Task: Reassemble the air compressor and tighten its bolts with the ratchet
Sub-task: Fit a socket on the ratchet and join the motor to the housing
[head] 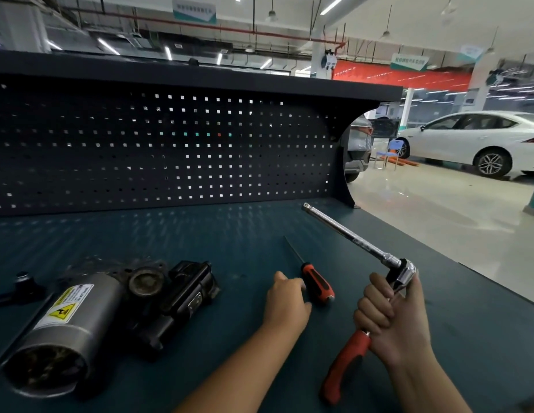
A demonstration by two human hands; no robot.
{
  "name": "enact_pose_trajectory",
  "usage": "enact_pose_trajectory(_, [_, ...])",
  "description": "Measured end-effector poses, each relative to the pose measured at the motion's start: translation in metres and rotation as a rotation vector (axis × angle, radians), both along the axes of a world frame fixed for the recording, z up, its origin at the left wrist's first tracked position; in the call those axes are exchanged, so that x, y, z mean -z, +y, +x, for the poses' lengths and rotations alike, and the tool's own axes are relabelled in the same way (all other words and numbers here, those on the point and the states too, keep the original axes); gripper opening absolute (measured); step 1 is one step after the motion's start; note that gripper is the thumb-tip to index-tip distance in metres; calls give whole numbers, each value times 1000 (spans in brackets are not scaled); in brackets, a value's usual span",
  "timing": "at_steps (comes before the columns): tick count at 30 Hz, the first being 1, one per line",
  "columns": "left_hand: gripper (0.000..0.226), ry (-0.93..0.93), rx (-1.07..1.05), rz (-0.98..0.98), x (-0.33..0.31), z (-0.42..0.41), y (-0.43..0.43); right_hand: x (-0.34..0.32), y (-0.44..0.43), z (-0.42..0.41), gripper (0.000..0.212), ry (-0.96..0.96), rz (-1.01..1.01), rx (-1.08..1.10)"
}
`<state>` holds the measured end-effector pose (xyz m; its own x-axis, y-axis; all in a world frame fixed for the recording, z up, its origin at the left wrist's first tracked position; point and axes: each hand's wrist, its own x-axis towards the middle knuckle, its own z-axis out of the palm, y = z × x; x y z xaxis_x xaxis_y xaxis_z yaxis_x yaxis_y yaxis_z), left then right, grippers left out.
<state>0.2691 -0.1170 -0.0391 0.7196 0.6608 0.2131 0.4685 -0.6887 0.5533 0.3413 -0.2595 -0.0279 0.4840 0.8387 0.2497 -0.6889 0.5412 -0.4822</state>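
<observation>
Ratchet [344, 365] gripped near head by right hand [394, 317], ext bar [349, 234] tip bare, so fit socket before bolts; left hand [285, 299] at screwdriver [317, 286] handle, grip unclear; air compressor [66, 317] lies at hands' 9 o'clock.

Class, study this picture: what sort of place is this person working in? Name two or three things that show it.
Probably a car repair workshop or training garage: a workbench backed by a perforated tool board, a white car parked on the floor beyond, and a ratchet held in the right hand.
</observation>
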Motion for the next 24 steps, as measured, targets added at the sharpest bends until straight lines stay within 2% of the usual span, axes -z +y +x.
enact_pose_trajectory(3, [22, -13, 10, -1, 3, -7, 0, -9, 0, -3, 62, -33, -155, 183])
enact_pose_trajectory(5, [18, -31, 6, -15, 4, -14, 1, -11, 0, -5, 63, -37, -175, 188])
enact_pose_trajectory(9, [35, -57, 35, -94, 0, -29, 3, -15, -2, -11, 61, -65, -195, 195])
enact_pose_trajectory(13, [30, 0, 54, -164, -3, -49, 4, -19, -6, -15, 60, -83, -227, 194])
enact_pose_trajectory(19, [15, 203, 102, -106, -9, -88, 9, -39, -5, -19, 63, -202, -326, 223])
enact_pose_trajectory(21, [5, 118, 102, -217, -10, -103, 13, -48, -4, -21, 60, -296, -374, 237])
enact_pose_trajectory(24, [6, -279, 144, -614, -21, -128, 18, -58, -7, -25, 62, -414, -433, 202])
